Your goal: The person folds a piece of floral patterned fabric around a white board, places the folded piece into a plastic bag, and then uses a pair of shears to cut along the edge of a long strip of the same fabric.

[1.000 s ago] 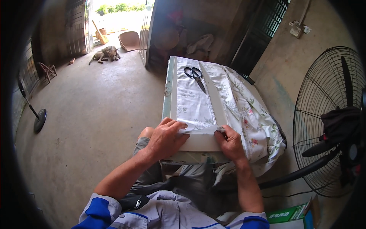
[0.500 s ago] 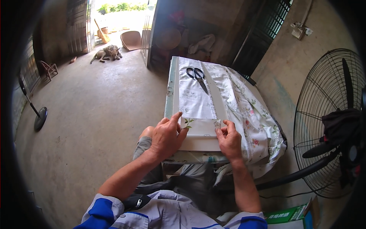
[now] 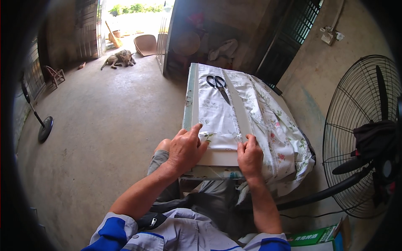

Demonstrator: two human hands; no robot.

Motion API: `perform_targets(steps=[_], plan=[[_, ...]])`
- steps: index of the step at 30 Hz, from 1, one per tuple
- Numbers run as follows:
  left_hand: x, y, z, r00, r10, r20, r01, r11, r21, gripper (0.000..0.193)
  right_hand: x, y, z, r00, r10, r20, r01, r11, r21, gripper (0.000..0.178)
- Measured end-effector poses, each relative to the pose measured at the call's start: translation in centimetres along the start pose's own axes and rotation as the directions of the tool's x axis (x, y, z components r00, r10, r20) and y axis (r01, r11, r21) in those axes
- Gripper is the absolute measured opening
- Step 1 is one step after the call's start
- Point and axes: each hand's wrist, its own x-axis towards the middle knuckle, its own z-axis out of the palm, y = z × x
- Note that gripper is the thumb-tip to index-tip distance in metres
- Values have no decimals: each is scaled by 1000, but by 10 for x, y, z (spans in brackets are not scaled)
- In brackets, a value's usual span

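A strip of white floral fabric (image 3: 215, 115) lies lengthwise along a board-topped table, its near end folded over in a short flap. At the flap's left end is my left hand (image 3: 185, 147), index finger stretched forward and thumb bent in, holding the fabric edge between them. My right hand (image 3: 250, 157) is closed on the flap's right corner, thumb and bent index finger pinching it. The pinched edges are partly hidden by my fingers. Black-handled scissors (image 3: 218, 87) rest on the far part of the strip, blades pointing toward me.
More floral fabric (image 3: 278, 134) is heaped over the table's right side. A large black fan (image 3: 360, 138) stands close on the right. A green box (image 3: 314, 237) sits at lower right. Beyond, a dog (image 3: 119, 59) lies near the open doorway.
The folded flap, smooth before, now looks slightly rumpled. My right hand has shifted a little down and left with the fabric corner; my left hand stays at the flap's left end.
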Motion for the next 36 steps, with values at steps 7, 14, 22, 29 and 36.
perform_targets(steps=[7, 14, 22, 29, 36], plan=[[1, 1, -3, 998, 58, 14, -58, 997, 60, 44, 2, -4, -3, 996, 27, 85, -18, 994, -112, 29], [3, -3, -1, 991, 124, 58, -129, 986, 101, 17, 5, -2, -11, 995, -17, 98, 31, 989, -142, 22], [4, -2, -1, 988, 140, 61, -147, 982, 119, 13, 13, 15, -22, 988, -49, 143, 72, 984, -165, 11], [4, -2, 0, 990, 136, 48, -141, 983, 118, 13, 14, -9, -41, 979, -183, 87, 181, 983, 20, 15], [5, -2, 2, 992, 116, 49, -121, 987, 108, 14, -18, -30, -18, 811, -311, 496, 402, 912, -86, 69]])
